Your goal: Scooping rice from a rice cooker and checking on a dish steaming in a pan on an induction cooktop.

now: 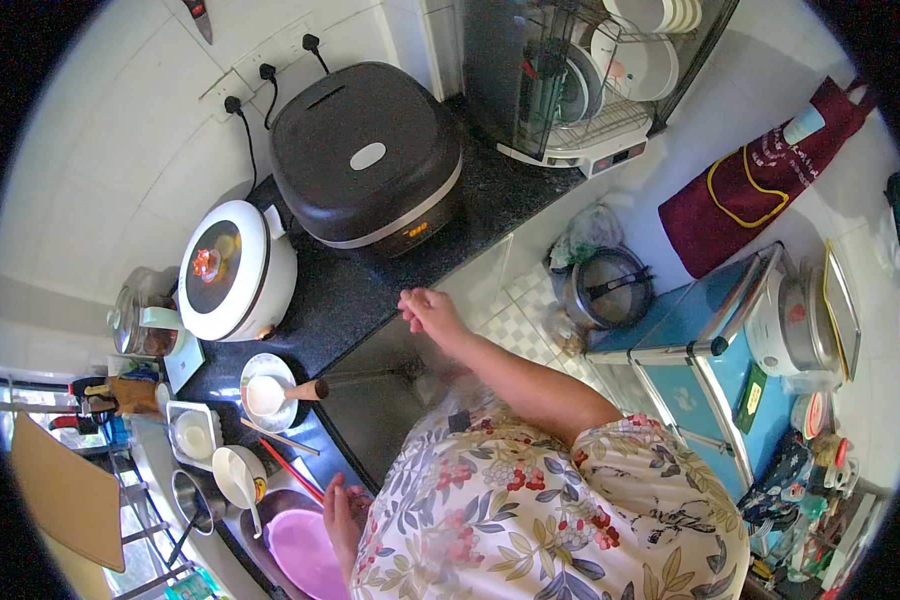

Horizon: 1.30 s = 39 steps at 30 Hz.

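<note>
My right hand is raised in front of the dark counter's edge, its fingers loosely curled with nothing visible in them. My left hand, partly hidden by my floral shirt, is beside a pink basin and holds nothing visible. Red chopsticks lie just beyond it. A wooden-handled tool rests over a small white bowl. Farther back stand a white electric cooker with a glass-centred lid and a large black rice cooker with a lit display, both lids down.
A white-handled jug, a white bowl with a spoon and a metal pot line the left side. A dish cabinet stands at the counter's far end. A blue cabinet and a dark pot are at right.
</note>
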Motion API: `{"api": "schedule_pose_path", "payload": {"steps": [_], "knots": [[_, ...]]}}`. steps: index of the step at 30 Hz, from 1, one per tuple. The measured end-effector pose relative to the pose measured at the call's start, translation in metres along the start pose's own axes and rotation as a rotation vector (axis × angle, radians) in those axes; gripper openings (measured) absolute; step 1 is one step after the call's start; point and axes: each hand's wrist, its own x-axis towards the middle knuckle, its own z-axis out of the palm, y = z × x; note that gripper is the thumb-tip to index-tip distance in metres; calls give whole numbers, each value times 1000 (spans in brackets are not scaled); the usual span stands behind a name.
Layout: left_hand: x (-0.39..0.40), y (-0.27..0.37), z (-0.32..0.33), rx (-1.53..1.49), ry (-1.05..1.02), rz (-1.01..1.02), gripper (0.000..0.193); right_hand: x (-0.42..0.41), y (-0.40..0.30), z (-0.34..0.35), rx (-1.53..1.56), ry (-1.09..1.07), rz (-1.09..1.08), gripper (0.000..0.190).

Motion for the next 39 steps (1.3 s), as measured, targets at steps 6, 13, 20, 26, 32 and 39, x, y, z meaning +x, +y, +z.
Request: {"api": "schedule_pose_path", "payload": {"steps": [6,13,20,26,32,39], "knots": [[5,-4,-5,-12,-25,2,29,33,-42,4,36,10,-5,46],[2,-9,-7,-37,-7,12,29,49,-47,6,34,57,78,47],[2,-12,-8,-64,-20,9,29,4,-3,3,-12,64,72,31],[0,-10,-9,-53,4,-1,29,-25,-25,19,-698,111,-451,68],[-1,-6,-7,-45,1,-14,29,-16,-47,26,-952,127,-599,80],[-3,-7,-8,-49,5,-4,31,9,-44,31,-1253,81,-344,81]]}}
